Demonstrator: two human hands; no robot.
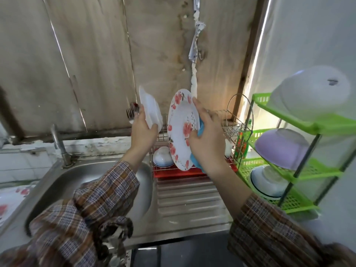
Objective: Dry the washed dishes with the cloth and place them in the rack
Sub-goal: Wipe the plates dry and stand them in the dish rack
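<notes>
White plate (180,122), red flowers, upright

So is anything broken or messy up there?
Only the wall: above the dish rack, a gap is stuffed with lumpy white filler and crumpled paper, and it is stained. The floral plate and the white plate look whole.

Two hands: left hand (143,130), right hand (207,139). Two flowered plates: raised plate (180,122) at twelve o'clock, edge plate (9,201) at nine. One white dish (150,110). Four bowls: rack bowl (162,157), then white bowl (308,93), purple bowl (281,147), rimmed bowl (265,182) at three o'clock. One cloth (195,160).
</notes>
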